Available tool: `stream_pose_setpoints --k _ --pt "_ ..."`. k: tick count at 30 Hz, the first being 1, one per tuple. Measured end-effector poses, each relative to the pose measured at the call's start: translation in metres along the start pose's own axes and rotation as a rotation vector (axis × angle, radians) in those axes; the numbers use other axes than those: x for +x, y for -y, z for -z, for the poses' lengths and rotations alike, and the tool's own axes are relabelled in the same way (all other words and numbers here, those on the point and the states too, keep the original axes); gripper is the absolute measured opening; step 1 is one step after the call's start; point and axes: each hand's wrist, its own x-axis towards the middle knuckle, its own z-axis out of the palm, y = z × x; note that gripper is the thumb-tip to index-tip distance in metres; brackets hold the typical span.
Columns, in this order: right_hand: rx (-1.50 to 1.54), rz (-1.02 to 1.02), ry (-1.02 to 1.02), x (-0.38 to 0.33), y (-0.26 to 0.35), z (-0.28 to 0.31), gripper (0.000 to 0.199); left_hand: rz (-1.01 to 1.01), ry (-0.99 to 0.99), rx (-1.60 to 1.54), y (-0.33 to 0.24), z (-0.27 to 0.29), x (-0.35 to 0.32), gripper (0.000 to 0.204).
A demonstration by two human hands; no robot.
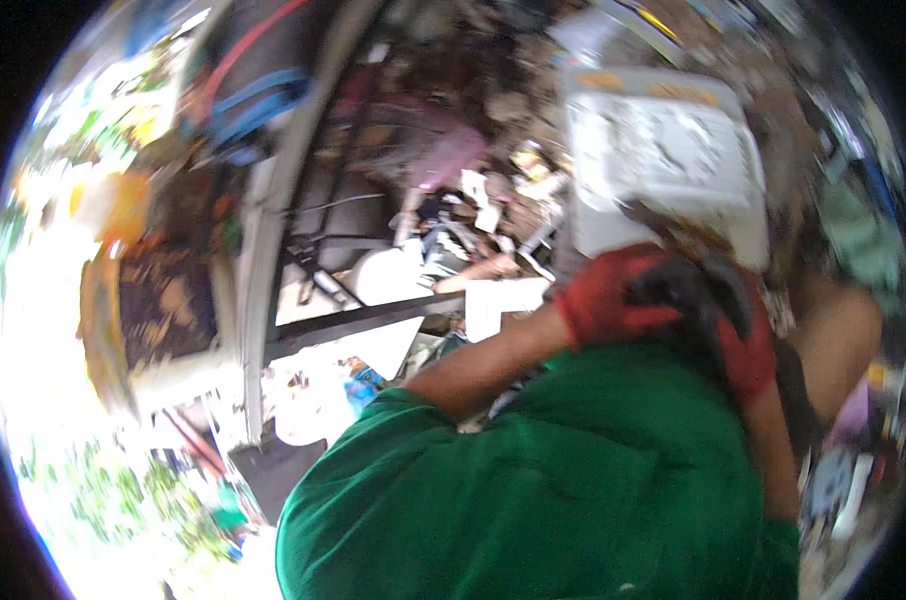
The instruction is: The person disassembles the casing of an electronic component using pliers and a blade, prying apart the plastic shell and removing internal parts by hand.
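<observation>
At three o'clock, left hand (623, 298) and right hand (743, 335) together, half curled. Brown strip (685, 230) just above, over white box (663, 165) at two o'clock; blurry, cannot tell if held. Looks like handling step; next move seems to need steady grip.

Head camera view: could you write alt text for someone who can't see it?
A person's left hand and right hand, in red-and-dark gloves, are close together in front of a green shirt; blur hides whether they hold anything. Beyond them lies a pale, roughly rectangular object amid mixed clutter, with a pale post to the left.
</observation>
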Motion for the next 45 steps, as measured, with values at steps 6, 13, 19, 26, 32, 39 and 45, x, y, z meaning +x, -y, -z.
stream_pose_setpoints --k 6,13,19,26,32,39,45 --pt "-0.035 -0.187 0.078 -0.009 -0.027 0.006 0.047 -0.098 -0.033 0.126 0.002 -0.001 -0.009 0.052" --pt "-0.721 0.338 0.315 -0.012 -0.087 0.027 0.049 -0.46 -0.11 0.598 0.015 -0.008 -0.018 0.057" --pt "-0.04 0.084 0.009 -0.004 -0.021 -0.008 0.044 -0.084 -0.004 0.182 -0.015 0.009 -0.016 0.051" --pt "0.042 -0.126 0.255 0.001 0.0 -0.005 0.047 -0.31 -0.057 0.486 0.003 -0.001 -0.023 0.051" --pt "-0.575 0.271 0.27 -0.015 -0.082 0.007 0.044 -0.054 0.07 0.219 -0.039 0.031 -0.022 0.052" --pt "0.153 -0.077 0.189 0.002 -0.005 -0.01 0.039 -0.357 -0.691 1.223 -0.151 0.212 -0.018 0.047" --pt "0.03 -0.044 0.079 0.007 -0.023 -0.006 0.044 -0.054 -1.052 1.578 -0.186 0.297 0.004 0.039"
